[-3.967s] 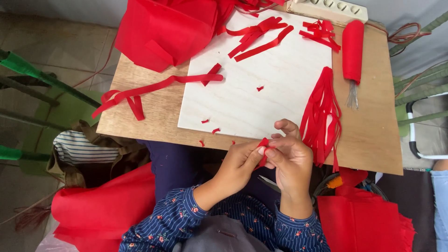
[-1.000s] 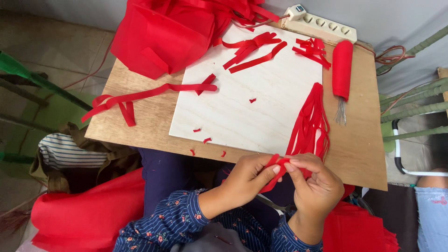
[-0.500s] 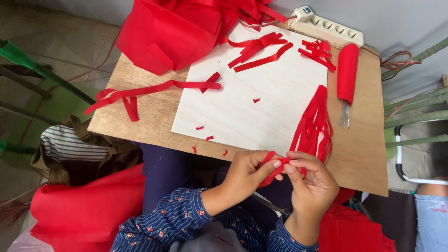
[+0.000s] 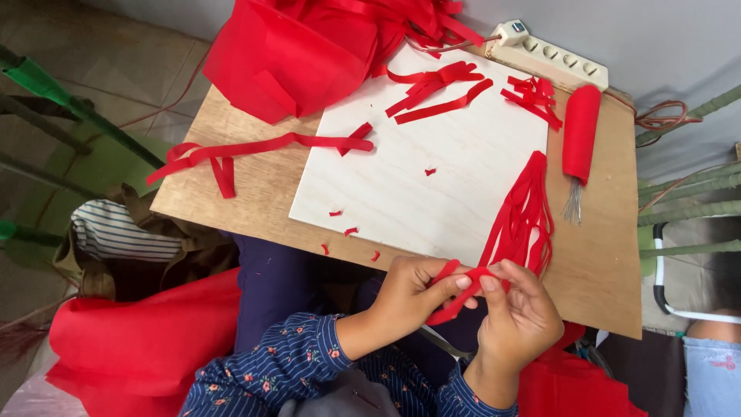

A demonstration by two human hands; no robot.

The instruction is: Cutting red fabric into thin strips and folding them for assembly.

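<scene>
We see a short, narrow red fabric strip (image 4: 455,289), folded or twisted into a loop, with one tail slanting down from it toward the person's lap. It sits just off the near edge of the pale wooden board (image 4: 432,185). Both hands are together on it: the left hand (image 4: 413,297) pinches it from one side, the right hand (image 4: 517,316) from the other, thumbs and forefingers meeting over the loop.

A fan of long red fabric strips (image 4: 521,220) lies across the board's right edge, just above the hands. Right of the board rests a red fabric-wrapped roll with wire ends (image 4: 579,139). Off the board's far corner sits a white power strip (image 4: 552,54), and a heap of red cloth (image 4: 301,46) covers its far left corner. A long knotted red ribbon (image 4: 255,148) stretches left from the board.

Compared with half a second ago, the hands have stayed pinched on the strip at the same spot by the board's near edge; the loop looks a little more gathered.
</scene>
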